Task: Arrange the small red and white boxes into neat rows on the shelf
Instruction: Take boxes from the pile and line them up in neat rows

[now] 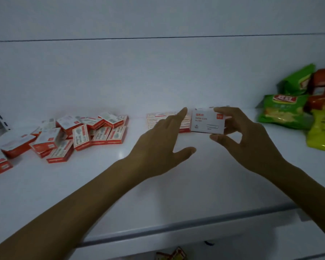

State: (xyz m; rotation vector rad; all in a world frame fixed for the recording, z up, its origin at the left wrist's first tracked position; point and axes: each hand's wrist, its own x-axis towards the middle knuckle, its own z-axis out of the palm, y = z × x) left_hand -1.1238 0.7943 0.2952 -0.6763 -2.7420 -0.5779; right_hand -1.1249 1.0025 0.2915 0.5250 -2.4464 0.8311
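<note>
Left hand point(158, 141) half-hides stacked boxes point(156, 116); right hand point(248, 141) pinches a box point(207, 121).

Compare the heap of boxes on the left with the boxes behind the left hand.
The heap is jumbled, boxes tilted at mixed angles; the back group lies squared and aligned. The heap shows unobstructed; the left hand partly hides the back group. Both are red and white.
</note>
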